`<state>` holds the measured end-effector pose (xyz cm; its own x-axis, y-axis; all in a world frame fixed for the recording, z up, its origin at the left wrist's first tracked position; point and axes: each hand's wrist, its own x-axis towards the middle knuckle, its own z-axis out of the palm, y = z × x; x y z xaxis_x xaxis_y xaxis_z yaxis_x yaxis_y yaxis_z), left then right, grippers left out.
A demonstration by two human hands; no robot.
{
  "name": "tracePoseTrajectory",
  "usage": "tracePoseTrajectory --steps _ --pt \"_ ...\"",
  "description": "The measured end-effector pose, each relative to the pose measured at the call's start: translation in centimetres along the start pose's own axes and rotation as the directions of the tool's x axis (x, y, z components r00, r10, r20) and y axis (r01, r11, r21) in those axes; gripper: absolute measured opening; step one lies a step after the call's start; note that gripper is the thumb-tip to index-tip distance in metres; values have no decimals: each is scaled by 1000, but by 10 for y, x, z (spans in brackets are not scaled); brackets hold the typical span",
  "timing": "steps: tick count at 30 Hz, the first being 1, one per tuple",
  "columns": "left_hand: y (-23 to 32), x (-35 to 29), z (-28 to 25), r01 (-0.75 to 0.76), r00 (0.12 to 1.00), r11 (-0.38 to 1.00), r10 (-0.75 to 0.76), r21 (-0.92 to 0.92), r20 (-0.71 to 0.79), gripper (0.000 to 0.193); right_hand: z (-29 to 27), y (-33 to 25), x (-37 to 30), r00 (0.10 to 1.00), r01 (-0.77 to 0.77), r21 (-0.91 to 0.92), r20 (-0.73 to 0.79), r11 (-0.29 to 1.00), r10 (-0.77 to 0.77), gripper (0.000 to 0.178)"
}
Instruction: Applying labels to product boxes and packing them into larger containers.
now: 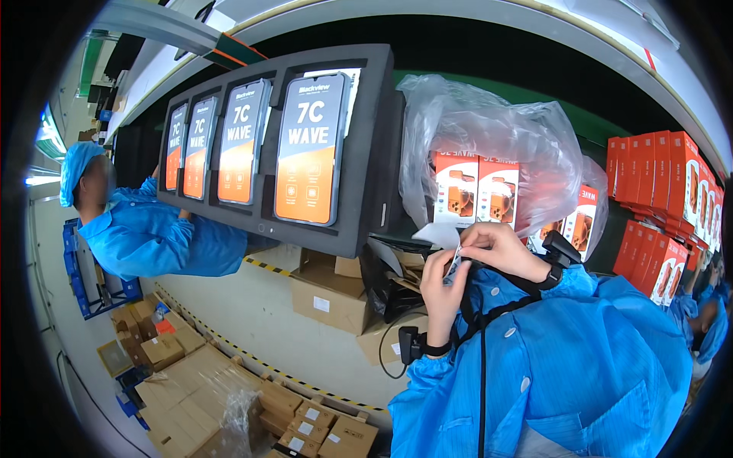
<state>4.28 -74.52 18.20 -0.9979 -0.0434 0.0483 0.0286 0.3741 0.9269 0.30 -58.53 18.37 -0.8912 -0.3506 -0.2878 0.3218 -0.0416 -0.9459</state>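
White sheet [438, 235], thin, curved, pinched in left hand [442, 296]

Left fingers [434, 272] pinched, right fingers [479, 235] pinched just beside

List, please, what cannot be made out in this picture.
Head view throughout:
Gripped part of the curled white paper slip: covered by bare left hand and right hand.
Number of red-and-white cardboard boxes in the crumpled clear plastic bag: veiled by its folds.
Far end of the stacked red cardboard boxes at right: cut off by the dark fisheye rim.
Backs of the four grey-and-orange phones: turned into the dark foam tray.
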Motion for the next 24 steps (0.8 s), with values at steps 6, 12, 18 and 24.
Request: tracePoseTrajectory --steps 6,12,18,24 --pt "-48 -15 -26 262 961 885 -201 384 -192 15 3 28 20 994 25 -116 108 993 -13 7" --pt "-51 -28 -45 267 942 917 -182 297 -283 15 -6 85 61 993 -48 -466 -117 884 -8 12" --pt "-56 -28 -45 241 932 941 -156 238 -328 14 5 89 73 989 -48 -534 -145 844 -35 13" --pt "-59 -34 -43 272 936 934 -203 230 -286 14 8 96 74 982 13 -604 -144 797 -125 14"
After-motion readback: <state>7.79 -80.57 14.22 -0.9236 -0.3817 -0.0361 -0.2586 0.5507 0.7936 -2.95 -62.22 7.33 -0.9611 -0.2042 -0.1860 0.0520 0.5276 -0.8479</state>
